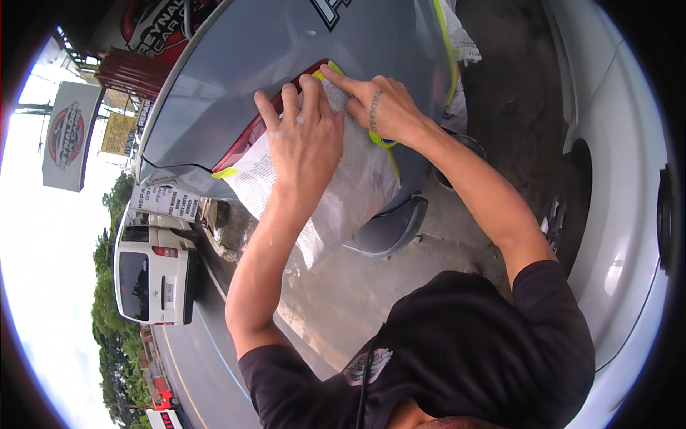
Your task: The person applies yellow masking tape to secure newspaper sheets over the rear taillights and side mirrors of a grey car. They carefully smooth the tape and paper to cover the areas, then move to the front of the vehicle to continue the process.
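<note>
Head: paper [366,171] under L hand [307,139] (spread, touching), R hand [386,107] (index out, grip unclear).

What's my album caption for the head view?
Someone touches paper and yellow tape by a gray car's red light.

A white van [160,272] stands by the roadside, its rear turned toward me. Grey asphalt [214,339] runs alongside it, marked with a yellow line [174,357]. Overcast sky [43,286] glares white above the van, lighting everything softly, while leafy green trees [105,307] crowd behind it. Farther down the road than the van I make out a small red vehicle [164,400]. Just beside the van is a white lettered board [166,201]; on that same side, farther off from it, come a yellow sign [118,134], a grey signboard [66,136] and ribbed dark-red sheeting [128,74]. Nearer me than the van, stained concrete [318,304] spreads out.
</note>
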The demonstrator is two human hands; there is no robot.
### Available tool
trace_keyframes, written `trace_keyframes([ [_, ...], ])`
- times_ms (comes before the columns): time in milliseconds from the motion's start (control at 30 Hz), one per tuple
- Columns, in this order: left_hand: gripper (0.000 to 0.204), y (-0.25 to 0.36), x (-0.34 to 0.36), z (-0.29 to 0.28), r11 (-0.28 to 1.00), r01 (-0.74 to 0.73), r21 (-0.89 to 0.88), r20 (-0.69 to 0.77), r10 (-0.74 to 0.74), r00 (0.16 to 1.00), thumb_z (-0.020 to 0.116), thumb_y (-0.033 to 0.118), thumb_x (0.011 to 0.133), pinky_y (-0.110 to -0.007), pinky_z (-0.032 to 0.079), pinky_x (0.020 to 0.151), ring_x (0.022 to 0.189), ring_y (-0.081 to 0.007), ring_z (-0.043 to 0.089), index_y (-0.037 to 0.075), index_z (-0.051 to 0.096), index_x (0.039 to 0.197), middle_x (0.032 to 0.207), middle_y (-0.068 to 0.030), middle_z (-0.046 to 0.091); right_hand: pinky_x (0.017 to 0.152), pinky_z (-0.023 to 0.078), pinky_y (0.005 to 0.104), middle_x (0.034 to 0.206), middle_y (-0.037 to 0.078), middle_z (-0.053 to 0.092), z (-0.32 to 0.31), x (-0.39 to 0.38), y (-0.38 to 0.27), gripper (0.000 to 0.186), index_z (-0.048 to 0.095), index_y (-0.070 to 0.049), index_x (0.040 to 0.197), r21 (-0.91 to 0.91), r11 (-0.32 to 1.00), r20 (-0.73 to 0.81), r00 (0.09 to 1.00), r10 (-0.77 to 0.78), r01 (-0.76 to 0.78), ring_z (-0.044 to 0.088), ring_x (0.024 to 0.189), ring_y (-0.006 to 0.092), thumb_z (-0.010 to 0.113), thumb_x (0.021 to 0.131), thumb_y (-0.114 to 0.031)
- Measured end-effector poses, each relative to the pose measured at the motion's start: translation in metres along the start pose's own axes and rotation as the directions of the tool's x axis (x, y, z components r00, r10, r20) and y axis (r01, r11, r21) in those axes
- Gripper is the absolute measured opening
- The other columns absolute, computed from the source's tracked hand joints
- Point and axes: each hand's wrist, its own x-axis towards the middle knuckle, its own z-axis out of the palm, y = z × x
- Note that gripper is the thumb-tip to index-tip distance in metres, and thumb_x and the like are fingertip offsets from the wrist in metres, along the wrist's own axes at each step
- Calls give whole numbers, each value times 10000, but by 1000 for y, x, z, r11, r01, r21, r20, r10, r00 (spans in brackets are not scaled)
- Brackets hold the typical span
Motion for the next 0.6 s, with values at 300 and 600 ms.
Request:
trace_keyframes([
  [300, 558, -11, 1, -8, 995, 96, 23, -13, -96, 995, 731, 344, 932, -642, 335, 1119, 1286, -333, 497, -6, 669, 1361, 1403, -130, 526, 614, 535, 402, 621, 188, 603, 4, 3, 9, 654, 544, -75, 1557, 301, 954, -37, 999, 24, -11, 597, 512, 219, 586, 905, -57],
  [600, 389, -10, -8, -24, 990, 83, -114, -111, -96, 989, 728, 190, 933, -662, 326, 1147, 1309, -350, 521, 4, 717, 1274, 1392, -142, 547, 614, 546, 377, 667, 156, 685, -18, 5, 6, 484, 686, -22, 1395, 277, 955, 60, 994, 91, -104, 657, 561, 200, 574, 932, -104],
])
